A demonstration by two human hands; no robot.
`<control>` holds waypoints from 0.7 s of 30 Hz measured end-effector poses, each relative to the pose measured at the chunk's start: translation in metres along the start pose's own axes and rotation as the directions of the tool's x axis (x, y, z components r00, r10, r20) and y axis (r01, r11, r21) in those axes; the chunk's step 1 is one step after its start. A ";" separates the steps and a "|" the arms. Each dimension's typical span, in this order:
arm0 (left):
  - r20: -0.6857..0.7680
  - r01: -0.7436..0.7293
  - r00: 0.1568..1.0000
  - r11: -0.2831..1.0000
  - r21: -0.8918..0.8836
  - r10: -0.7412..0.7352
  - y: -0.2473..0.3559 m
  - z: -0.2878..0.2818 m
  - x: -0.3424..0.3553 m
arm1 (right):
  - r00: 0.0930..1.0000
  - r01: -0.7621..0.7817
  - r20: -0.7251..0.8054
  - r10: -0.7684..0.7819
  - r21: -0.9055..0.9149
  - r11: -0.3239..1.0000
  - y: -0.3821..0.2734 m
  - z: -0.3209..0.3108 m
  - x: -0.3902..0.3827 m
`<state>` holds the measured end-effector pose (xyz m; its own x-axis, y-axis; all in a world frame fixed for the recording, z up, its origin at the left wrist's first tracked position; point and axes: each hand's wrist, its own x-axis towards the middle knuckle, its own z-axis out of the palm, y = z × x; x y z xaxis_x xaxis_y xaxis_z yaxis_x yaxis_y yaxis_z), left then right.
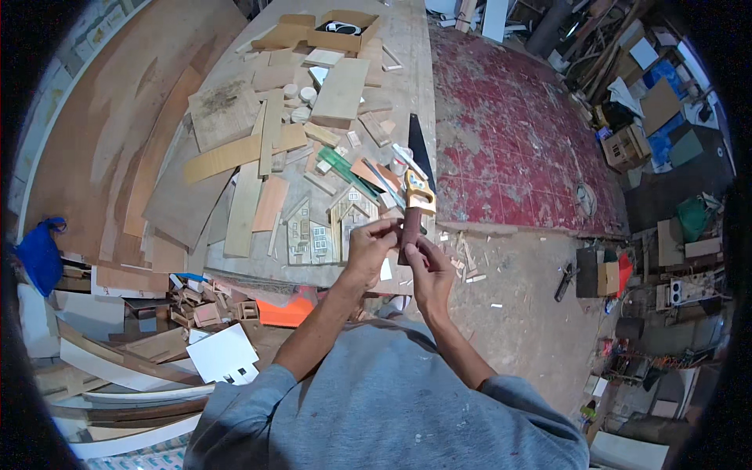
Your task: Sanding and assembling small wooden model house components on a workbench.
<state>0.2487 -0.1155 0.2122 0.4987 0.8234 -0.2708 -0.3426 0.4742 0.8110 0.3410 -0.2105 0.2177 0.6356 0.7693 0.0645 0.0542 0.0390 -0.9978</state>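
Note:
Close to the table's near right corner, a dark reddish-brown strip of sandpaper [410, 225] is held between my two hands. My left hand [371, 249] pinches its left edge with the fingertips. Lower down, my right hand [431, 270] grips the strip between thumb and fingers. Whether anything is wrapped inside it cannot be seen. Just beyond stands the yellow handle of a handsaw [421, 193], its dark blade pointing away from me. Left of my left hand lie flat wooden house-shaped pieces [310, 231] with cut-out windows.
Loose boards [249, 200], offcuts and a green piece [345, 169] crowd the wooden table. An open cardboard box [342, 33] sits at its far end. Wood scraps [205, 313] are heaped below left. Red tiled floor [509, 133] lies to the right, with clutter along the far right.

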 end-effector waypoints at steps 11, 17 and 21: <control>-0.009 0.021 1.000 0.997 0.076 -0.020 -0.012 -0.004 0.001 | 0.993 -0.101 0.055 0.100 0.025 0.995 -0.021 0.002 0.042; -0.020 0.014 1.000 0.996 0.087 -0.012 -0.018 -0.007 0.004 | 0.996 -0.074 0.055 0.077 -0.043 0.996 -0.007 -0.006 0.028; 0.020 0.011 1.000 0.999 -0.040 -0.010 -0.003 -0.007 0.010 | 0.996 -0.071 0.058 0.072 -0.022 0.997 -0.002 -0.001 0.018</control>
<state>0.2494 -0.1063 0.2040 0.5179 0.8121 -0.2689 -0.3684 0.4954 0.7867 0.3531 -0.1973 0.2208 0.5925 0.8055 -0.0090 0.0254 -0.0299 -0.9992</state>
